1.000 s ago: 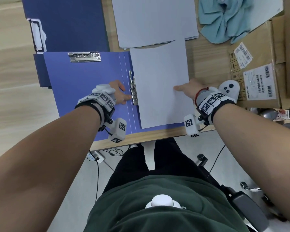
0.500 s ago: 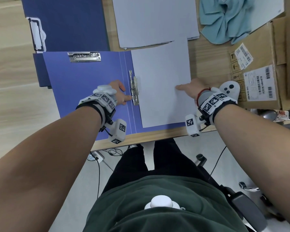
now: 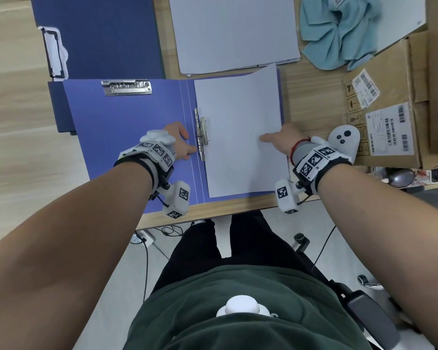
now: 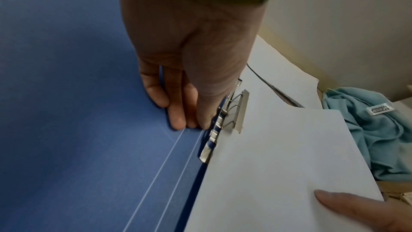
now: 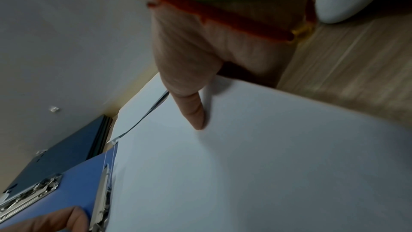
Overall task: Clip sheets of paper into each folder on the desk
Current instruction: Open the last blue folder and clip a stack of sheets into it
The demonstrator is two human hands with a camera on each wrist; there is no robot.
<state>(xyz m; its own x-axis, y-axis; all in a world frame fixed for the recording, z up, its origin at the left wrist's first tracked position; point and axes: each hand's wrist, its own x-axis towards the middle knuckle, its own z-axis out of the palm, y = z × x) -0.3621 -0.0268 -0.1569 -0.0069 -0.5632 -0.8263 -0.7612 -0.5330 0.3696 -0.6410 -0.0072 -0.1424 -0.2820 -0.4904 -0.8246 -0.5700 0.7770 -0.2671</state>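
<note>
An open blue folder (image 3: 127,127) lies flat on the desk, with a metal side clip (image 3: 201,135) just right of its spine. A white sheet (image 3: 238,127) covers its right half, its left edge at the clip. My left hand (image 3: 185,147) rests straight fingers on the folder, the thumb pressing the clip's lever (image 4: 223,110); the clip bar (image 4: 242,112) stands raised over the sheet's (image 4: 278,156) edge. My right hand (image 3: 271,138) pinches the sheet's right edge, thumb (image 5: 197,112) on top, fingers hidden beneath.
A stack of white paper (image 3: 233,31) lies behind the folder. A closed dark blue folder (image 3: 99,34) sits at the back left, a teal cloth (image 3: 339,34) at the back right, and a cardboard box (image 3: 390,109) on the right. The desk's front edge (image 3: 213,210) is close.
The sheet has slid slightly left and toward me, squaring up with the folder and reaching the clip. My right hand moved with it; my left hand stayed at the clip.
</note>
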